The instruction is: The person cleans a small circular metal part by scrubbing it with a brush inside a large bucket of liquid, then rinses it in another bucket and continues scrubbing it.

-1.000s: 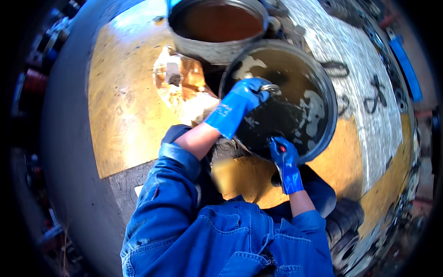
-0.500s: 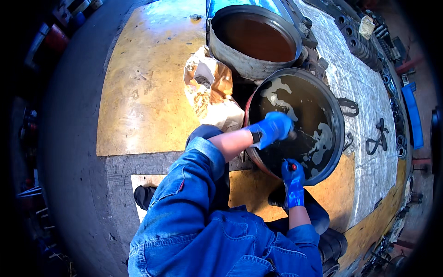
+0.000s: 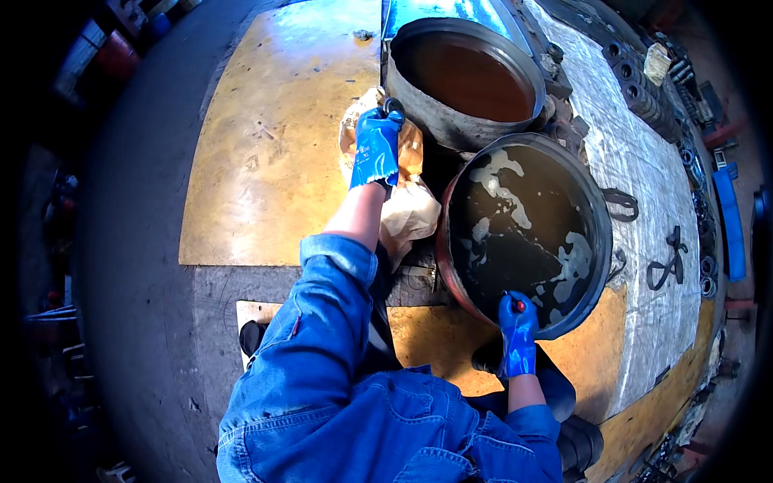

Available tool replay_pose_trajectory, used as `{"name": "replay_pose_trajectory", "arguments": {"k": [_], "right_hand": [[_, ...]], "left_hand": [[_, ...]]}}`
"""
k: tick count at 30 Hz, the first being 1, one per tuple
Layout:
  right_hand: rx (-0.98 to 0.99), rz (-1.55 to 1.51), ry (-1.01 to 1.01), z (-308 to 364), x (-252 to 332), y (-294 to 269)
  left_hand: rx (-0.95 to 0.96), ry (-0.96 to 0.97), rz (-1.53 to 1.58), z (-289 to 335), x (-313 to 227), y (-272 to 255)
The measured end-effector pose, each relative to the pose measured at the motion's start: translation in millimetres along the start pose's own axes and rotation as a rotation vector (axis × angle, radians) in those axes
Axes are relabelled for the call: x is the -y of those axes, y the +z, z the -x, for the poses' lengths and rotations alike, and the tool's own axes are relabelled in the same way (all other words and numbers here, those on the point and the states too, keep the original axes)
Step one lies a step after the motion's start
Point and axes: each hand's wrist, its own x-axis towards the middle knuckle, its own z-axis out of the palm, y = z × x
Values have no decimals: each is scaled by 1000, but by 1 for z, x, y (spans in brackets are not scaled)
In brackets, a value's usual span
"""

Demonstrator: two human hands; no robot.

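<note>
My left hand (image 3: 375,147), in a blue rubber glove, is over the mouth of a tan paper sack (image 3: 412,211). Its fingers are closed round a dark, rounded part (image 3: 394,105), whose exact kind I cannot make out. At the near rim of a cut-down drum (image 3: 605,241) holding murky dark liquid with pale foam patches, my gloved right hand (image 3: 517,328) grips a tool with a red handle end (image 3: 520,306). The rest of that tool is hidden by the hand and the liquid.
Behind stands a second cut-down drum (image 3: 451,121) with brownish liquid. A yellowish board (image 3: 258,153) lies to the left. On the right, a silvery sheet (image 3: 644,193) carries dark straps (image 3: 667,262), with several dark rings (image 3: 632,84) along its far edge.
My left hand has moved from over the near drum's liquid, left and away, to the paper sack. The right hand stays at the near rim. The view has shifted slightly.
</note>
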Motion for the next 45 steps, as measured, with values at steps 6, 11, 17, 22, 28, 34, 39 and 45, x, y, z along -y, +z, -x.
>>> {"name": "replay_pose_trajectory", "arguments": {"k": [6,11,17,22,28,34,39,45], "right_hand": [[30,-23,-31,-2,0,13],[10,-21,-44,3,-6,9],[15,59,-33,-5,-13,8],[-22,-143,-39,-1,18,4],[14,-150,-78,-32,21,-63],[-19,-201,58,-53,8,-107],[0,-239,87,-61,27,-121],[67,-258,111,-57,41,-135]], "left_hand": [[-145,163,-195,-40,94,9],[71,176,-176,-14,45,37],[610,278,-200,78,-22,98],[1015,233,-320,156,35,136],[1122,227,-671,171,21,165],[1140,349,-910,127,78,216],[1339,442,-870,53,170,246],[1263,914,-895,5,195,254]]}}
